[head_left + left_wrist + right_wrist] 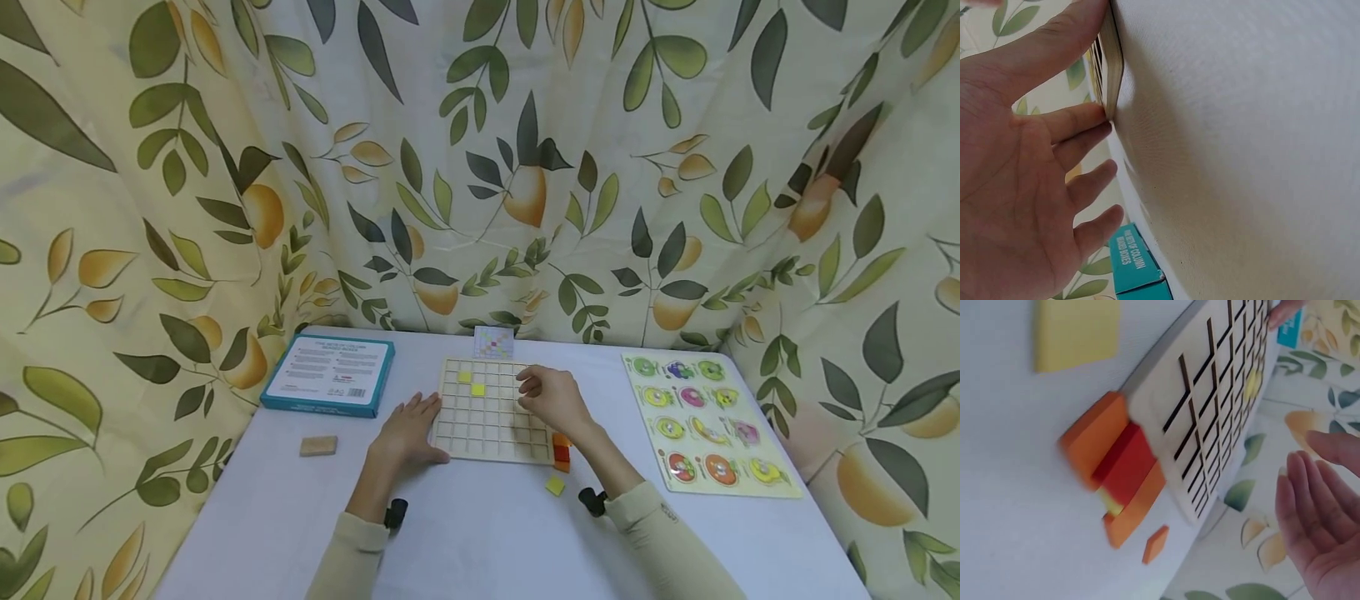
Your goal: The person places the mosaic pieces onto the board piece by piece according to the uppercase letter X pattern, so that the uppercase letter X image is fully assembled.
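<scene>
A white table (pixel 480 533) is seen from above, backed by a leaf-patterned curtain (pixel 480 167). Near the middle of the table's far edge lies a wooden grid board (pixel 487 429), a tray of small square cells. Two yellow tiles (pixel 471 382) are already seated in cells near the board's far-left corner.

The left hand (pixel 408 433) is laid flat on the table with its fingers straight, and its fingertips (pixel 1094 115) are pressed against the board's left edge, so the board is braced. The right hand (pixel 551 398) is held over the board's right side with relaxed, slightly bent fingers; whether a tile is pinched beneath it cannot be told, and in the wrist view its palm appears empty.

Touching the board's near-right corner is a stack of orange and red tiles (pixel 1116 481), and a single yellow tile (pixel 555 485) lies just beyond it, toward the table's near edge.

For the placing to go well, the board is best kept steadied at its left edge. Each tile should be lowered square to its cell, so that it is not caught on the thin dividers. The stack should be picked from above, one tile at a time.

A teal box (pixel 330 375) lies at the far-left, a wooden block (pixel 318 446) nearer, a fruit puzzle board (pixel 708 421) along the right edge.
</scene>
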Demonstrator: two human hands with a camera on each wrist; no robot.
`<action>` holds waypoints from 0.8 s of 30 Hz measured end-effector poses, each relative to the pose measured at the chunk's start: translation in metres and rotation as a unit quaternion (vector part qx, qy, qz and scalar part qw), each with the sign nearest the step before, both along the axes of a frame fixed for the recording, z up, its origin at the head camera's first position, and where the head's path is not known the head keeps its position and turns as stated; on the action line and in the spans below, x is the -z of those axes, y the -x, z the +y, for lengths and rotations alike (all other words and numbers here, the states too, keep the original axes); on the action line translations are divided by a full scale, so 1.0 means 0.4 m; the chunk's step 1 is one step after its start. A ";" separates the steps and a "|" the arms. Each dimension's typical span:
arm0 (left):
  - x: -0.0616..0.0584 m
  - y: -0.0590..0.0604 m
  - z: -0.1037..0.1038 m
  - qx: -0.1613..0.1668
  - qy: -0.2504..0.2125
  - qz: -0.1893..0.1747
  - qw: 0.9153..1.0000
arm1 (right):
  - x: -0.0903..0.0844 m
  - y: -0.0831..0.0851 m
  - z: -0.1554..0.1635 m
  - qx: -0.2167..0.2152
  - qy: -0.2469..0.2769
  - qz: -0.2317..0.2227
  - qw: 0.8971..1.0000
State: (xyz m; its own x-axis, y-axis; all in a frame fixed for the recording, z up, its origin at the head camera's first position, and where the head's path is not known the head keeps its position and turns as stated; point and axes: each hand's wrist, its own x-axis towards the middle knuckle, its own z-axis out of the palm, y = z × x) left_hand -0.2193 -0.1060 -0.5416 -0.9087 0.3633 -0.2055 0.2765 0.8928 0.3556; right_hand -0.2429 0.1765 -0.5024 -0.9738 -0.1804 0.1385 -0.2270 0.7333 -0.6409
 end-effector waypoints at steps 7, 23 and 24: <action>-0.001 0.003 -0.001 0.001 -0.001 -0.003 1.000 | -0.003 -0.055 0.048 0.017 -0.032 0.002 0.999; -0.006 -0.003 0.003 0.000 -0.003 -0.005 1.000 | 0.074 -0.121 0.160 0.057 -0.065 -0.046 0.995; -0.006 -0.003 0.004 0.000 -0.003 -0.005 1.000 | 0.078 -0.123 0.164 0.058 -0.065 -0.053 0.995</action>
State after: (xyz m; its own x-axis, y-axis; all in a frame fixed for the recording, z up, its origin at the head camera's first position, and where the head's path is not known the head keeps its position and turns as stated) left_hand -0.2180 -0.1044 -0.5390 -0.9067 0.3642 -0.2129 0.2721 0.8906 0.3645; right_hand -0.1935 0.2420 -0.5335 -0.9969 -0.0762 0.0174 -0.0730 0.8293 -0.5541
